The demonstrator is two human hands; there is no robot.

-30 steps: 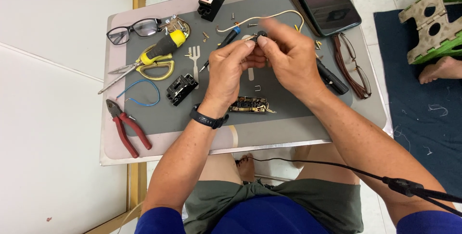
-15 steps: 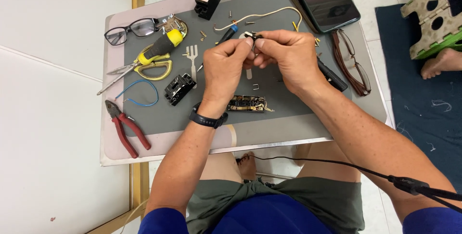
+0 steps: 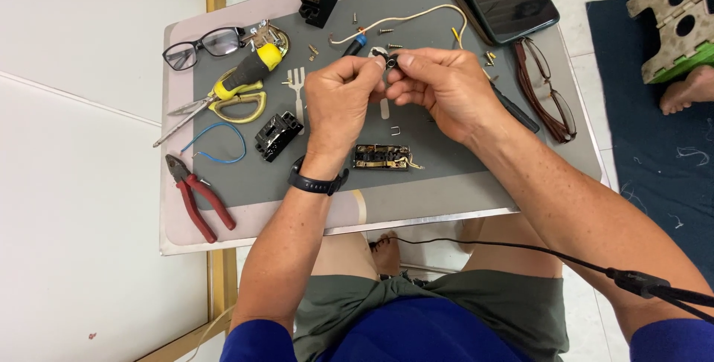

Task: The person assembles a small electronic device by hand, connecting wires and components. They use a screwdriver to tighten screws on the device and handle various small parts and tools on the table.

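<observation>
You pinch a small metal part [image 3: 387, 61] between the fingers of your left hand [image 3: 341, 105] and right hand [image 3: 439, 90], above the counter [image 3: 446, 183], seemingly fitting it; next calls for steady alignment.

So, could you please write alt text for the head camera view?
Left hand and right hand together pinch a small metal part above a grey mat. Around it lie red pliers, a yellow-handled screwdriver, eyeglasses and loose screws.
</observation>
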